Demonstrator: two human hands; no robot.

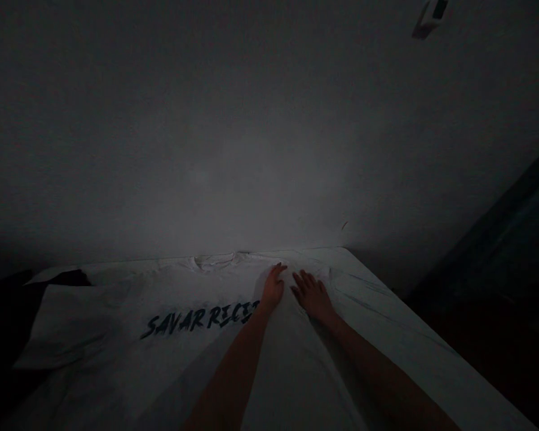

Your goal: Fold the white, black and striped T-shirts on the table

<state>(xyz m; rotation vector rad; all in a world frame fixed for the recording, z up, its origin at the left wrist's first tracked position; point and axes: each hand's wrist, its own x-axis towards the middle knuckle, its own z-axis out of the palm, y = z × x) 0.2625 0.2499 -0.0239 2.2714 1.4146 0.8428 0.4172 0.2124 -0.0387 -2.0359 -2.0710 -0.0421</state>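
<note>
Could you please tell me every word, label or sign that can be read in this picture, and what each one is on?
"SAVAR RIC...": dark brush-style capitals on the front of the white T-shirt; the last letters are blurred and partly behind the left hand, so they cannot be read.
No other text can be read; the small box high on the wall shows none.

a white t-shirt point(291, 374) carries dark teal-black brushstroke lettering point(197, 320) across its chest. the pale sheet point(386, 323) around it shows faint blue-grey streaks, a scrap of cloth point(69, 278) to the left is black, and the wall point(269, 131) is dim grey.
</note>
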